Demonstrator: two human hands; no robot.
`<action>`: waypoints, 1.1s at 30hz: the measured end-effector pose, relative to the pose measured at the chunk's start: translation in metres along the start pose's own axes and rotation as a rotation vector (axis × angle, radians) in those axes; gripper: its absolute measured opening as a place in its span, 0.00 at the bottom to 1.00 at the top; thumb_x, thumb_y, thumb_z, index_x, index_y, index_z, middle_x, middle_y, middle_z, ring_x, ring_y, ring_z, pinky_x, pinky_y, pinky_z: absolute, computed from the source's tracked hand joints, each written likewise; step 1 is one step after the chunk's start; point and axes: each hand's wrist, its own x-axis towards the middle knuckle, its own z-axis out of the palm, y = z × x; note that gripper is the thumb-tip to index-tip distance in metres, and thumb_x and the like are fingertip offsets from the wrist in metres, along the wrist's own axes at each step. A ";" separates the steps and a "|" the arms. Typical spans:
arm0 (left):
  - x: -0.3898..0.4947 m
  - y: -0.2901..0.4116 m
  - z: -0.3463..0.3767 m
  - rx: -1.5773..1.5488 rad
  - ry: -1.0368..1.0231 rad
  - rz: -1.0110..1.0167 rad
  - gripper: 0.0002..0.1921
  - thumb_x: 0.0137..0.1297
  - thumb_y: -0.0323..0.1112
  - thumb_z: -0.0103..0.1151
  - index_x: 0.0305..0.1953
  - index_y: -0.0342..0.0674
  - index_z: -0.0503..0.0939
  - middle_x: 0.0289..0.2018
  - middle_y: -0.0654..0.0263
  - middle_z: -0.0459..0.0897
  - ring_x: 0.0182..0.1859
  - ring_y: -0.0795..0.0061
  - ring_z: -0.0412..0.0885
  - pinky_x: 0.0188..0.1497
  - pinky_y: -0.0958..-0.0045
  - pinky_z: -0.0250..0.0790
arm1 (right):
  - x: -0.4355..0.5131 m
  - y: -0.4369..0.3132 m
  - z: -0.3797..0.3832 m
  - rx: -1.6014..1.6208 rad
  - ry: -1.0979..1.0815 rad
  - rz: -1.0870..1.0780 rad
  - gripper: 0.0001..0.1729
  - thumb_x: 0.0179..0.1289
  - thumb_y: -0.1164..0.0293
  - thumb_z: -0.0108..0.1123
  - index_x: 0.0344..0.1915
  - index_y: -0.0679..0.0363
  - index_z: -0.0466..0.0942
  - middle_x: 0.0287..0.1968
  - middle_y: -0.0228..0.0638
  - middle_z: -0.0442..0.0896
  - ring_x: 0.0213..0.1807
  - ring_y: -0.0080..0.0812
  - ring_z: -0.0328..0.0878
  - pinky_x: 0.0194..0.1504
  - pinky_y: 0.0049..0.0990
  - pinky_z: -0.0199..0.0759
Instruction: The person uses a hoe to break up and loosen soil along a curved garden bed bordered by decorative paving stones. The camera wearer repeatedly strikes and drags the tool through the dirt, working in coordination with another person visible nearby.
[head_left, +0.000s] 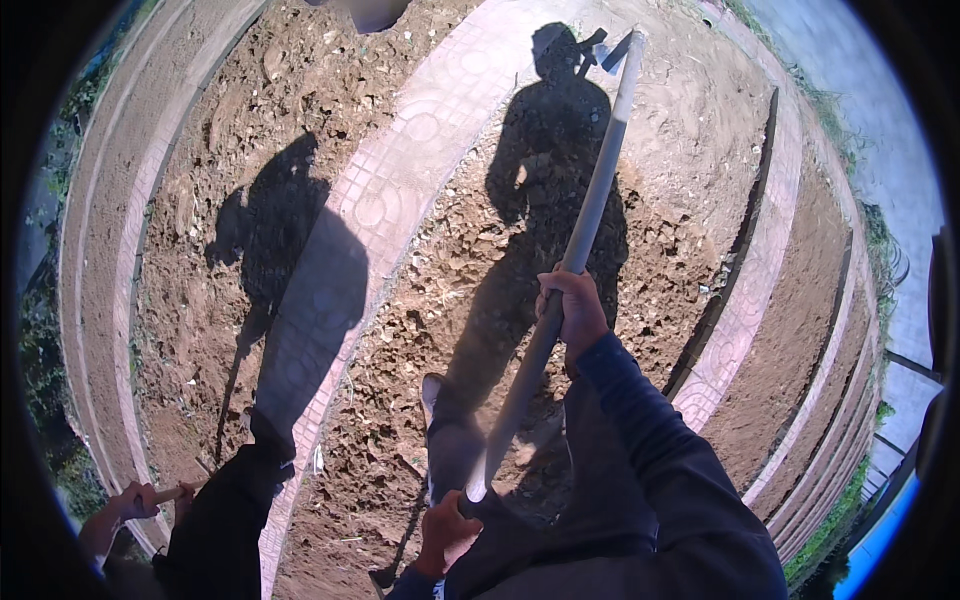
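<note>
Both my hands are closed round the long pale handle (596, 191) of a hoe-like tool. My right hand (574, 300) grips it about midway, at the centre of the view. Nearer my body, my left hand (448, 531) holds the handle's lower end. The handle slants up and away over the soil, and its dark metal head (616, 52) shows at the far end, above the ground or on it, I cannot tell which. Broken, clumpy brown soil (450, 300) lies beneath the handle, with smoother soil (690, 127) at the far right. My shadow falls across the bed.
A paved strip of patterned tiles (420, 127) runs along the left of the bed. Beyond it, a co-worker (225, 517) in dark clothes holds a wooden handle (171, 493). Another tiled kerb (750, 300) borders the right side. More soil strips lie on both sides.
</note>
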 end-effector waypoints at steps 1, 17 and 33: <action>0.010 0.011 -0.004 -0.045 0.043 0.059 0.17 0.45 0.37 0.64 0.39 0.41 0.78 0.25 0.50 0.82 0.33 0.44 0.83 0.36 0.52 0.75 | 0.013 -0.007 0.002 -0.014 -0.004 -0.013 0.11 0.56 0.74 0.65 0.33 0.56 0.69 0.22 0.31 0.73 0.18 0.30 0.74 0.24 0.31 0.73; -0.205 -0.069 0.003 0.034 -0.121 -0.519 0.33 0.40 0.47 0.72 0.48 0.33 0.79 0.39 0.44 0.85 0.45 0.45 0.84 0.47 0.51 0.76 | -0.186 0.222 0.013 0.122 0.067 0.543 0.13 0.49 0.81 0.65 0.36 0.64 0.74 0.28 0.36 0.78 0.24 0.31 0.77 0.26 0.33 0.74; -0.052 0.027 -0.030 0.052 -0.321 0.045 0.31 0.42 0.42 0.76 0.49 0.35 0.77 0.33 0.57 0.85 0.34 0.62 0.85 0.38 0.63 0.77 | -0.079 -0.048 -0.054 0.135 0.152 -0.050 0.18 0.54 0.74 0.67 0.38 0.57 0.65 0.26 0.33 0.73 0.21 0.30 0.75 0.25 0.31 0.76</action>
